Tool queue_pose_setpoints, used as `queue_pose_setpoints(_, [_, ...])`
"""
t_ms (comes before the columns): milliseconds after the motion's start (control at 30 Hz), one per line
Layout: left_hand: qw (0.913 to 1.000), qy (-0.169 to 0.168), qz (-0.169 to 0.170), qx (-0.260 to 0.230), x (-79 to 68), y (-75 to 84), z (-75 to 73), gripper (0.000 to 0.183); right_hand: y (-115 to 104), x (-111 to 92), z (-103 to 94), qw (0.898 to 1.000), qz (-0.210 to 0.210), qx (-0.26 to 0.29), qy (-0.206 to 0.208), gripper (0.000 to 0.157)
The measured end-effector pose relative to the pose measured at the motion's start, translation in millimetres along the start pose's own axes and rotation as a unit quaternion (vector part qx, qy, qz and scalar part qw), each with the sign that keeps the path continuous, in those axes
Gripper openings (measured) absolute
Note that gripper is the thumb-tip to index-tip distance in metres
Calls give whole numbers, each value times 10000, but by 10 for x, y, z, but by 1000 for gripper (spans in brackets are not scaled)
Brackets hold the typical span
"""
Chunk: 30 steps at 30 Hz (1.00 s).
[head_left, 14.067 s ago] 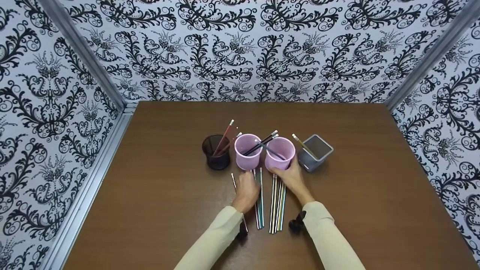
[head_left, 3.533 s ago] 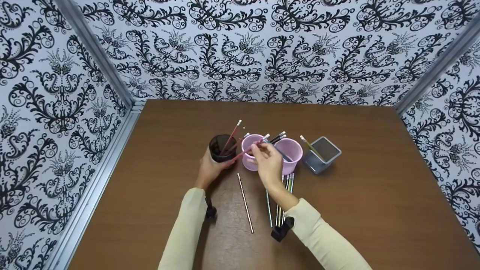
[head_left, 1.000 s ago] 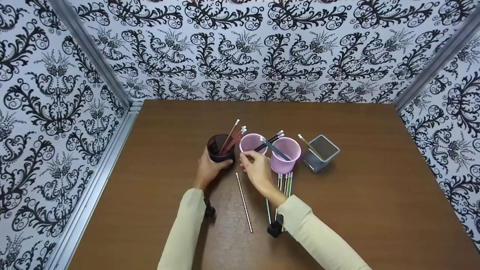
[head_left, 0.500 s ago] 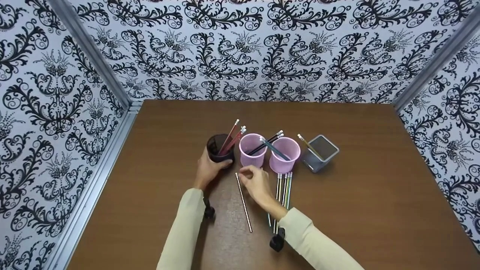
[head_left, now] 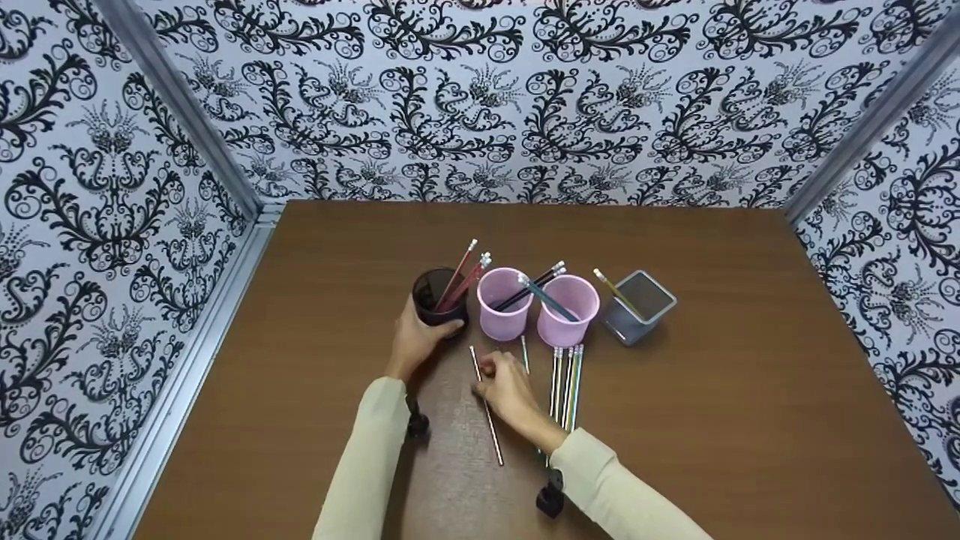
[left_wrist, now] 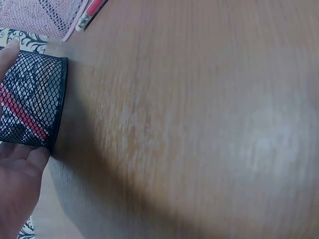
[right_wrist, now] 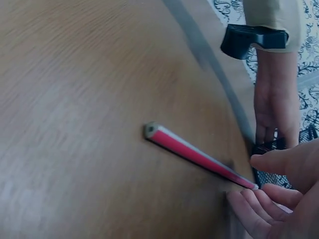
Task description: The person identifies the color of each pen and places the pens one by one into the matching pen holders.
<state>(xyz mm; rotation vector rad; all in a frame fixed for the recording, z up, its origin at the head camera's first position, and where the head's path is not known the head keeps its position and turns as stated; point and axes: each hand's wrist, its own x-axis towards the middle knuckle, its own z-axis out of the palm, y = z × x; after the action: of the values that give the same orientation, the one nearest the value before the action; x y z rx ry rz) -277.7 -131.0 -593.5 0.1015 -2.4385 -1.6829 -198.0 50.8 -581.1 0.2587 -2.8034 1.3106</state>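
Note:
My left hand (head_left: pixel 412 341) grips the black mesh pencil cup (head_left: pixel 448 318) from its left side, the thumb across its front. Several red pencils (head_left: pixel 466 281) lean in that cup. My right hand (head_left: pixel 506 386) is over a red-and-white striped pencil (head_left: pixel 493 431) lying on the table. In the right wrist view, the thumb (right_wrist: pixel 269 162) stands apart from the fingers near the far end of this red pencil (right_wrist: pixel 199 158), with no clear grip on it. The left wrist view shows fingers around the mesh cup (left_wrist: pixel 37 94), a red pencil visible through it.
Two pink cups (head_left: pixel 504 324) stand right of the black one, dark pencils (head_left: pixel 551 300) leaning in and across them. Beyond is a square grey mesh cup (head_left: pixel 630 330) with a yellow pencil (head_left: pixel 616 291). A green pencil (head_left: pixel 525 356) and several striped pencils (head_left: pixel 568 386) lie in front.
Earlier, the right hand carried a red pencil, which now stands in the black cup. Over the last second that hand has come down and back to the lying pencil. The left hand stays on the cup.

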Motion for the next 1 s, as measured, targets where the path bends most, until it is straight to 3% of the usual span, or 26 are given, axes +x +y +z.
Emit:
queue_pose_setpoints(433, [10000, 21, 33, -40, 30, -30, 1, 95, -25, -7, 45, 9996, 48, -158, -212, 33])
queue_pose_setpoints(1000, [10000, 21, 32, -37, -4, -9, 2, 92, -38, -20, 39, 9985, 412, 218, -303, 33])
